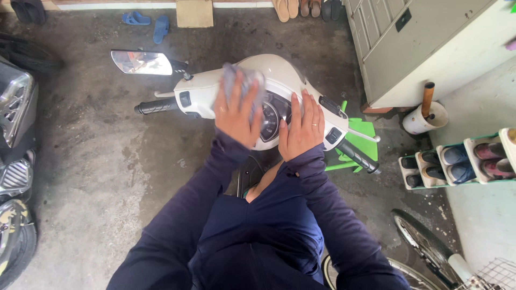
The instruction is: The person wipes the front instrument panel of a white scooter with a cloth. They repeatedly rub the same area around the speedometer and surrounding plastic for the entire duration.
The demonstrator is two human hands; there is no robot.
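Note:
A white scooter handlebar head (279, 78) sits below me, with a mirror (141, 62) on its left and black grips at both ends. My left hand (236, 115) presses a grey-blue cloth (244, 86) against the top of the white cover, above the round speedometer (270, 119). My right hand (301, 129) lies flat with fingers together on the cover just right of the dial, holding nothing. Both arms wear dark blue sleeves.
A grey metal cabinet (408, 43) stands at the upper right, a white bucket with a stick (424, 115) beside it. A shoe rack (462, 161) is at the right, a bicycle wheel (424, 247) lower right, another vehicle (16, 134) at the left, sandals (145, 21) on the concrete floor.

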